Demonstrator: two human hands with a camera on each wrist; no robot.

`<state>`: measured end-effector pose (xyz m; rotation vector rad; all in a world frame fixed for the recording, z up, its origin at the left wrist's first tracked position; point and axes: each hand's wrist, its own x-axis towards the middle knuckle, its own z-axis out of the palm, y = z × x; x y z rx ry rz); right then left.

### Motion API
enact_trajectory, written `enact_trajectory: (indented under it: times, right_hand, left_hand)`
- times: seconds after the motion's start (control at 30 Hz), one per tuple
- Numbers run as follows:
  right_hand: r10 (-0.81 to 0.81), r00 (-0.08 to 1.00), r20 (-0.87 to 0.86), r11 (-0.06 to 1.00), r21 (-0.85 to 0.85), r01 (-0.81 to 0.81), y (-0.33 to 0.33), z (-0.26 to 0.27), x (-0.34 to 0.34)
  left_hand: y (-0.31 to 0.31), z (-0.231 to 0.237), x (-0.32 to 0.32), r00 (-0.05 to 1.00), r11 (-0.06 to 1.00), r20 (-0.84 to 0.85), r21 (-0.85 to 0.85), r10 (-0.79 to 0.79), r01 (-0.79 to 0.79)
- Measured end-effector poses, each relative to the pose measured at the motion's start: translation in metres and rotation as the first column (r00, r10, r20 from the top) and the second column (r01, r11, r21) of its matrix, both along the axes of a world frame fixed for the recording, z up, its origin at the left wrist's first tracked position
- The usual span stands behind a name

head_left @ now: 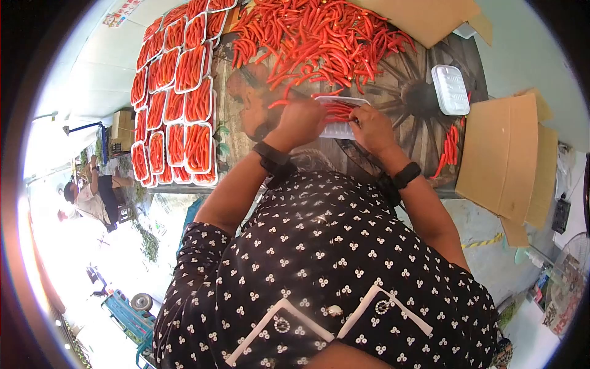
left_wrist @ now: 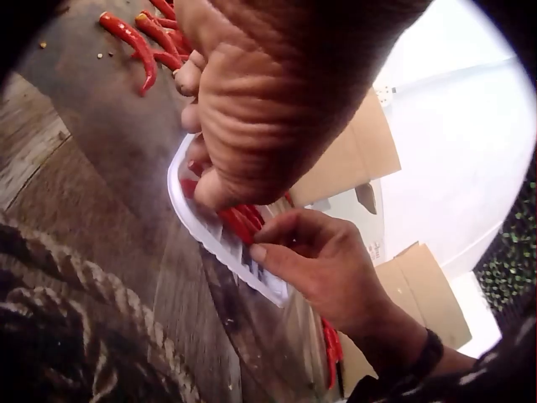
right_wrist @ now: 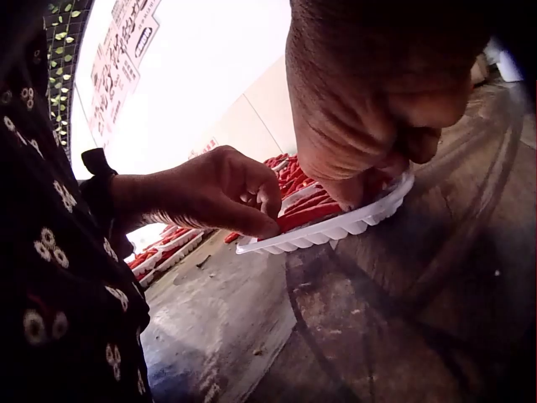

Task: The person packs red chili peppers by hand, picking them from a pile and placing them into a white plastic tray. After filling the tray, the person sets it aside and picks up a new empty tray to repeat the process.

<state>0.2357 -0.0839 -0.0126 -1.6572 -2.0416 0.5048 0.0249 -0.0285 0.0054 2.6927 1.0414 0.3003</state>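
Both hands meet over a white tray of red chillies

On the left we see packed trays [head_left: 214, 114] stacked in rows, their chillies lying side by side along each tray's length; we judge them a fair pattern to match. Next, beyond the hands, the loose pile [head_left: 313, 43] spreads over the wooden surface [head_left: 424, 126].

Our left hand [head_left: 302, 123] comes next, thumb and fingers curled and pinching the chillies at one end; we cannot tell whether it also grips the rim. Between the two hands is the white tray [head_left: 337, 130], its chillies [head_left: 337, 112] running lengthwise with a bare strip on the near side. We cannot make out whether its whole base touches the surface. To work well here, we should lay each chilli parallel, even up both ends together, press lightly so no skin splits, and tuck stray tips inside the rim. The right hand [head_left: 373, 129] pinches the chillies' other end.

Further right we find a spare white tray [head_left: 450, 90], then a few loose chillies [head_left: 450, 147] beside an open cardboard box [head_left: 499, 157].
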Motion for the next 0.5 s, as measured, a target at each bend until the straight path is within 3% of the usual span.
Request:
enact_trajectory:
  times: [0.13,0.2,0.33,0.4,0.43,0.5]
  right_hand:
    - [0.005,1.0,-0.026,1.0,0.029,-0.004,0.0,0.004,0.0]
    - [-0.007,0.999,-0.031,1.0,0.012,0.008,0.0,0.003,0.001]
    - [-0.055,0.998,-0.038,0.998,0.026,0.056,0.001,0.001,0.008]
    - [-0.075,0.996,-0.041,0.997,0.025,0.076,0.002,0.004,0.011]
    - [-0.109,0.988,-0.113,0.994,-0.007,0.109,0.002,0.007,0.012]
    - [-0.149,0.972,-0.181,0.989,-0.042,0.144,0.002,0.011,0.014]
  left_hand:
    - [0.003,0.009,-0.003,0.998,1.0,0.064,-0.015,-0.008,0.009]
    - [0.012,0.014,-0.006,0.976,0.978,-0.075,-0.035,0.204,-0.207]
    - [0.037,0.02,-0.023,0.961,0.961,0.037,0.031,0.274,-0.275]
    - [0.049,0.007,-0.03,0.902,0.904,0.05,-0.008,0.428,-0.428]
    - [0.052,0.002,-0.034,0.902,0.904,0.053,-0.008,0.428,-0.428]
    - [0.057,-0.003,-0.038,0.905,0.906,-0.058,-0.007,0.422,-0.423]
